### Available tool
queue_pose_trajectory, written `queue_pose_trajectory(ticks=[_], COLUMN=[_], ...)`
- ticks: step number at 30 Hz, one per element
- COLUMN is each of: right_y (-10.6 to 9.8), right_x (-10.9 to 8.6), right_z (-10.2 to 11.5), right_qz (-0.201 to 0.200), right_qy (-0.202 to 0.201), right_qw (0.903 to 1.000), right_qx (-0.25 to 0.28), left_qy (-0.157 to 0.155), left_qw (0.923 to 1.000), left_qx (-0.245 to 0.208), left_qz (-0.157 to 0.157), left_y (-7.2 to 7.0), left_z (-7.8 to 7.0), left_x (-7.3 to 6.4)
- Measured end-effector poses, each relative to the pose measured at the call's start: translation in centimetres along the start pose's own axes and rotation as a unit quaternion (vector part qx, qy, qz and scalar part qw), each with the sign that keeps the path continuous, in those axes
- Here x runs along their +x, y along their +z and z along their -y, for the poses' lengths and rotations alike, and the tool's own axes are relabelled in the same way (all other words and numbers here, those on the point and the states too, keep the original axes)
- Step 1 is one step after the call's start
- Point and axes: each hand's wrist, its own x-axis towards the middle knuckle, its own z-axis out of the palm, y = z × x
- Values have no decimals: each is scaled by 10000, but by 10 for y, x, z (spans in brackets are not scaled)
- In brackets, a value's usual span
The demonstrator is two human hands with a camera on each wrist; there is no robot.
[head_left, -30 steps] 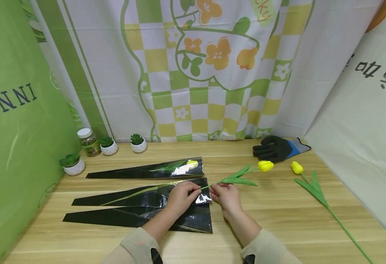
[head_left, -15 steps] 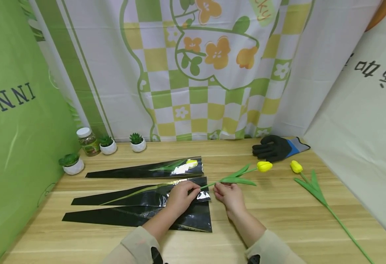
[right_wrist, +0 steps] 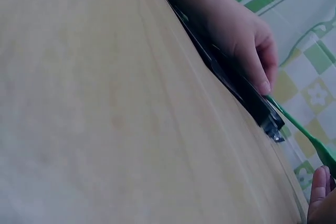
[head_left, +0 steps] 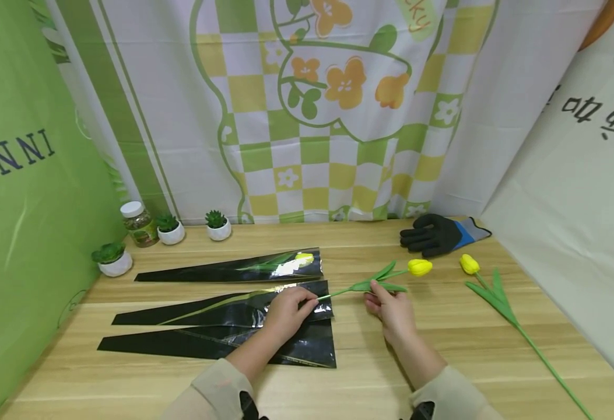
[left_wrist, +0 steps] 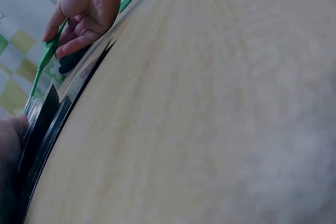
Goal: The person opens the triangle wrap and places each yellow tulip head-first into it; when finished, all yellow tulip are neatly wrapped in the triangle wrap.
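Observation:
A yellow artificial tulip [head_left: 420, 268] with green leaves lies slantwise above the wooden table, its stem end inside the open wide end of the middle black flower sleeve [head_left: 223, 312]. My left hand [head_left: 287, 315] pinches the stem at the sleeve's mouth, thumb against the fingers; the right wrist view shows this left hand [right_wrist: 239, 40] over the sleeve. Farther up, at the leaves, my right hand [head_left: 395, 309] holds the tulip between thumb and fingers. In the left wrist view the right hand [left_wrist: 89, 11] grips the green leaf part [left_wrist: 48, 51].
Behind lies a sleeve [head_left: 191, 273] with a tulip inside; another sleeve [head_left: 170, 344] lies in front, partly under the middle one. A second tulip [head_left: 516, 324] rests at right. A black glove [head_left: 435, 235], small potted plants [head_left: 218, 226] and a jar [head_left: 140, 224] stand along the back.
My right hand has moved right along the tulip, from the stem near the sleeve's mouth to the leaves. The left hand stays at the sleeve, and the tulip has barely shifted.

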Motion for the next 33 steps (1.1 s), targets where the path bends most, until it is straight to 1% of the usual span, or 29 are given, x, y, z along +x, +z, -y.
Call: queue_pose_trajectory(ticks=[4,11,17,24,33], right_y=[-7,-19,-23,-18,1], right_x=[4,10,12,13,9], right_z=[4,8,8,6,0], right_qz=[-109,-411,-562,-624,-442], right_qy=[-22,-104,-180,-183,-29], right_qw=[9999,9991,9981,9977,9989], right_qx=[-4,-51,-168,-178,-173], left_qy=[10,0,29,12,48], left_qw=[10000,10000,9999,10000,9999], left_qx=[31,88,103,77,-31], left_qz=[7,47,40,21,-137], left_y=[0,-1,-1,-1,-2], left_z=[-1,-1,-2,-2,-3], left_x=[0,1,0,2,3])
